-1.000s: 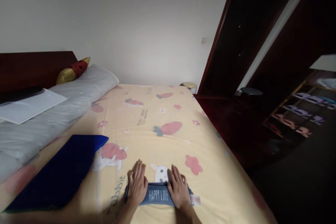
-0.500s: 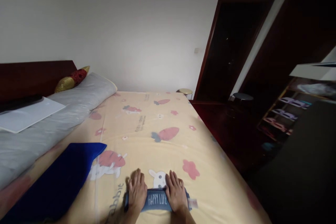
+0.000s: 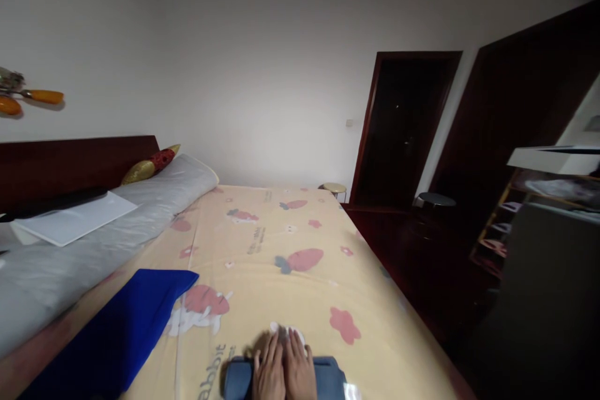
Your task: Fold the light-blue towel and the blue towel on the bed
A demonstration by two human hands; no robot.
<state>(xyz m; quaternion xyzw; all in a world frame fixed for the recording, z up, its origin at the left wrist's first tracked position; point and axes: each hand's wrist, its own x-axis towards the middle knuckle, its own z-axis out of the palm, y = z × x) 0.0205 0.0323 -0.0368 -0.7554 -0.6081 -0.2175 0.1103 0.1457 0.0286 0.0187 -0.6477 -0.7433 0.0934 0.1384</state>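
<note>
A small folded blue-grey cloth [image 3: 239, 378] lies on the yellow cartoon-print bed sheet [image 3: 281, 262] at the bottom edge of the view. My left hand [image 3: 269, 370] and my right hand [image 3: 300, 370] lie flat on it, side by side and touching, fingers stretched out and pointing away from me. The hands cover the middle of the cloth, so its printed words are hidden. Neither hand grips anything.
A dark blue folded cloth [image 3: 112, 337] lies on the sheet to the left. A grey pillow [image 3: 94, 244] with a white sheet of paper [image 3: 75, 224] and a red-gold bolster [image 3: 150, 164] sits by the headboard. The bed's right edge drops to a dark floor; stools and a shelf stand beyond.
My hands have slid together from the cloth's two ends to its middle, now covering the printed words. The camera has tilted up, so hands and cloth sit lower in view.
</note>
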